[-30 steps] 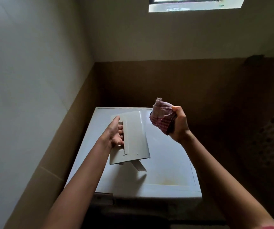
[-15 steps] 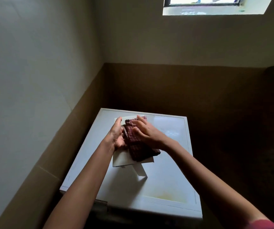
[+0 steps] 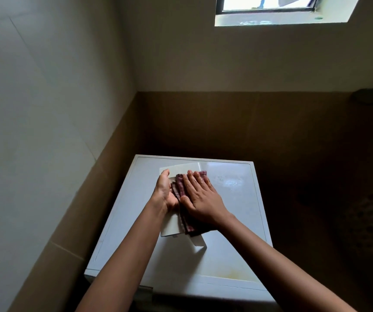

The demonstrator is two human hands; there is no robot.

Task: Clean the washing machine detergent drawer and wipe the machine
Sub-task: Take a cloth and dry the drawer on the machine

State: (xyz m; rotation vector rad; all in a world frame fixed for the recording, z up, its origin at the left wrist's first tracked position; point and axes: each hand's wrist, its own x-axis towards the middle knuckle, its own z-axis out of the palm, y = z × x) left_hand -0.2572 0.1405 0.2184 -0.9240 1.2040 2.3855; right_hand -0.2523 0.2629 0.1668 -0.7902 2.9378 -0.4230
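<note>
The detergent drawer panel (image 3: pixel 170 226) is a flat, pale white plastic piece with a narrow tab sticking out at its near end, held just over the middle of the washing machine (image 3: pixel 230 224) top. The left hand (image 3: pixel 164 192) grips its left edge, thumb up along the rim. The right hand (image 3: pixel 200 197) lies flat with fingers straight and close together, pressing a maroon checked cloth (image 3: pixel 192 228) onto the panel. The cloth and hands hide most of its face; the left fingers cannot be seen, nor whether the tab touches the top. A yellowish stain (image 3: pixel 234 275) marks the machine's near edge, whose front is cut off below
</note>
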